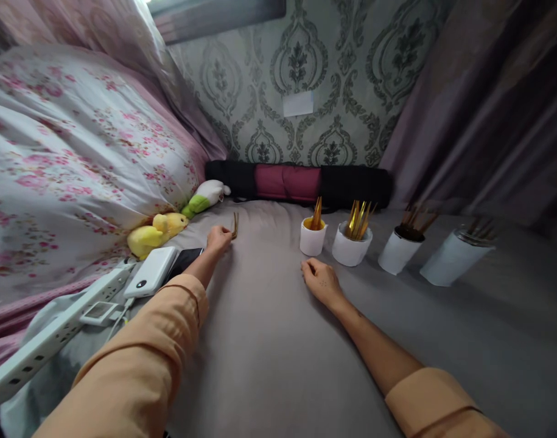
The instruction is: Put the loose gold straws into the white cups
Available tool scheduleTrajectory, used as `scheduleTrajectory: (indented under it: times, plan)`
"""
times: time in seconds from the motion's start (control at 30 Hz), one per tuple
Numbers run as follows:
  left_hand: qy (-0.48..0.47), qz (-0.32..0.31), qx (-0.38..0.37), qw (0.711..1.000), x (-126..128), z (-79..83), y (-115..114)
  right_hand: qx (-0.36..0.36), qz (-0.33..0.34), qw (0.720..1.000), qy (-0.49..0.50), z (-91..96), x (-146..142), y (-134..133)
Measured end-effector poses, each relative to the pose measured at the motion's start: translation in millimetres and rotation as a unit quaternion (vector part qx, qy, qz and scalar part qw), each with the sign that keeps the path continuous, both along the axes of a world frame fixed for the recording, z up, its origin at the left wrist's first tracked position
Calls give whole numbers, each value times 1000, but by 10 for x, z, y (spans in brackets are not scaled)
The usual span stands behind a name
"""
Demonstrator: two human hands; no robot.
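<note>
Nearest, two orange sleeves (145, 359) reach out over a grey bedsheet (269, 353). At the left edge lies a white power strip (54, 334), with a white power bank (151, 271) and a dark phone (187, 260) just beyond it. The right hand (321, 281) rests palm down on the sheet, fingers loosely curled and holding nothing. It lies just short of the first of four white cups. The left hand (218, 238) lies farther out, its fingers pinched shut on a few thin gold sticks (235, 225). The sticks stand upright from the fingertips, left of the cups and apart from them. The cups stand in a row: the first cup (313, 238) and second cup (351, 246) hold bright gold sticks, while the third cup (399, 250) and fourth cup (451, 258) tilt and look blurred. A yellow plush toy (156, 232) and a green-and-white plush toy (205, 196) sit against a floral duvet (77, 158). Farthest back, a black and maroon roll bag (301, 182) lies along the patterned wall (305, 67).
</note>
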State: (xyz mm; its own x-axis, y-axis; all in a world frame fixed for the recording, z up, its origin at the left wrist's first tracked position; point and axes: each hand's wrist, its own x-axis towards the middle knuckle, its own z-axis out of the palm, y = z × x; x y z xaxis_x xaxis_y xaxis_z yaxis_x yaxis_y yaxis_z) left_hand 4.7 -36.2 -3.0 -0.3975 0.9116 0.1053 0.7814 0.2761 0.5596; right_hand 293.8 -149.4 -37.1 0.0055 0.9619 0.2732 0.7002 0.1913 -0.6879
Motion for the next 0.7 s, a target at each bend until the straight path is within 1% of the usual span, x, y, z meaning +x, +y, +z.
scheduleTrajectory:
  times: [0.23,0.4,0.53,0.7]
  plan:
    - [23,-3,3,1000,-95,1,93,-3,6,1000,1,9,0,-5]
    - [39,-9,-3,999,-146,-29,145,-6,5,1000,-7,10,4,0]
    - [50,-18,-6,999,-155,-53,185,-9,2,1000,-12,18,8,4]
    - [60,-34,-14,997,-123,-43,225,-11,7,1000,-4,21,2,5]
